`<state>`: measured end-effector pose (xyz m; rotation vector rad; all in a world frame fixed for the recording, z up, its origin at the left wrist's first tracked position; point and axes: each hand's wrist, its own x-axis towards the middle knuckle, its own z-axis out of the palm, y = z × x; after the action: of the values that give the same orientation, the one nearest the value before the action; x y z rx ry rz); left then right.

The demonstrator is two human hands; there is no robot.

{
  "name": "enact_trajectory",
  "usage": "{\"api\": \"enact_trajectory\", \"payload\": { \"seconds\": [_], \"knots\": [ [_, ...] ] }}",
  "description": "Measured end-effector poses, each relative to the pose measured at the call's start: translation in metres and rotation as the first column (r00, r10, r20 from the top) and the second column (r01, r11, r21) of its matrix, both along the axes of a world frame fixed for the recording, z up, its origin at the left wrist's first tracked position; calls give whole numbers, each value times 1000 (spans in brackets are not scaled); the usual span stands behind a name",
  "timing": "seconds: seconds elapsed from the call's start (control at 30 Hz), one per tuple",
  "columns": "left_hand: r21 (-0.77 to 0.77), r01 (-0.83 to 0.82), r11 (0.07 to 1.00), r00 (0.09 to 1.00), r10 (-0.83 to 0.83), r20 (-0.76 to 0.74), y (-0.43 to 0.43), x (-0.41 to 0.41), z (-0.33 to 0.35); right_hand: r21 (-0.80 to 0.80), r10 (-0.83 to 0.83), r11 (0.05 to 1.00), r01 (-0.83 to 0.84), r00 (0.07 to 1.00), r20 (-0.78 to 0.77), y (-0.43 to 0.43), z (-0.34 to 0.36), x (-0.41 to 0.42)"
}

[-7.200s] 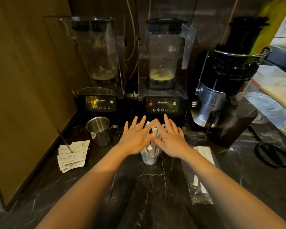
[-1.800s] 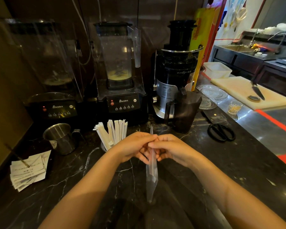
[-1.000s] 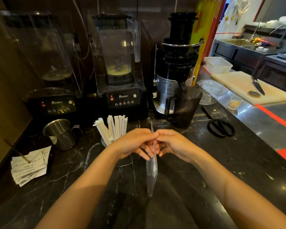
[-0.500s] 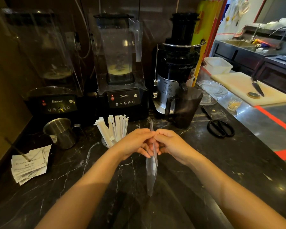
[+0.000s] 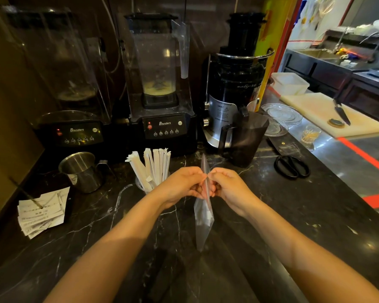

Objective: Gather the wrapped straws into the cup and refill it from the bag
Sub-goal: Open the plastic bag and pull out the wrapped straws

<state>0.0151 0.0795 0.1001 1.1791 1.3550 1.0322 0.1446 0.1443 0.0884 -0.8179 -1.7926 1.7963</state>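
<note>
Both hands, left hand (image 5: 182, 184) and right hand (image 5: 230, 186), stay pinched shut on the bag (image 5: 202, 217) mouth; nothing's moved, so I reckon refilling the cup (image 5: 143, 186) waits.

Glossy black marble-look countertop (image 5: 315, 215), white-veined. Clear, thin plastic bag (image 5: 202, 221), shiny and crinkled. White paper-wrapped straws (image 5: 150, 166), matt. Brushed stainless-steel pitcher (image 5: 81, 171). Smoky translucent plastic jug (image 5: 245, 138). Pale cutting board (image 5: 328, 114), matt, possibly plastic. Black-handled scissors (image 5: 291, 167), glossy.
</note>
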Motion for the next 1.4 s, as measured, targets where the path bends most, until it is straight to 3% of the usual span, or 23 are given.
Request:
{"api": "enact_trajectory", "payload": {
  "seconds": [0.07, 0.17, 0.23, 0.4, 0.53, 0.7, 0.93, 1.03, 1.2, 1.3, 1.4],
  "knots": [
    [1, -11, 1000, 1000, 11, 6, -1, 0, 0, -20, -10, 1000, 9, 999, -34, 0, 0, 1],
    [-17, -88, 996, 987, 90, 134, -3, -1, 2, -148, -65, 988, 44, 987, -145, 5, 1, 5],
    [-11, -110, 994, 991, 111, 69, -5, -3, 3, -144, -70, 988, 50, 988, -137, 6, 1, 7],
    [10, -171, 985, 979, 171, -114, -6, -13, 12, 118, -21, 993, 9, 995, 100, 14, 8, 17],
    [37, -236, 971, 917, 235, -321, -5, -22, 19, 396, -25, 909, -132, 930, 366, 24, 20, 26],
    [110, -268, 957, 797, 284, -533, -3, -29, 24, 461, -32, 842, -280, 827, 562, 30, 32, 37],
    [-8, 37, 999, 674, -31, -738, -3, -40, 42, 505, -57, 735, -452, 701, 711, 26, 42, 51],
    [-18, 90, 996, 645, -72, -761, -2, -39, 49, 517, -66, 689, -508, 667, 743, 25, 42, 52],
    [47, 59, 997, 747, -13, -665, -1, -29, 50, 440, 5, 755, -486, 675, 738, 18, 38, 54],
    [95, 40, 995, 738, 35, -674, 1, -20, 45, 343, 65, 866, -364, 762, 644, 12, 23, 49],
    [136, 77, 988, 708, 42, -705, 3, -9, 44, 3, 172, 982, -189, 901, 397, 5, 10, 43]
  ]
}}
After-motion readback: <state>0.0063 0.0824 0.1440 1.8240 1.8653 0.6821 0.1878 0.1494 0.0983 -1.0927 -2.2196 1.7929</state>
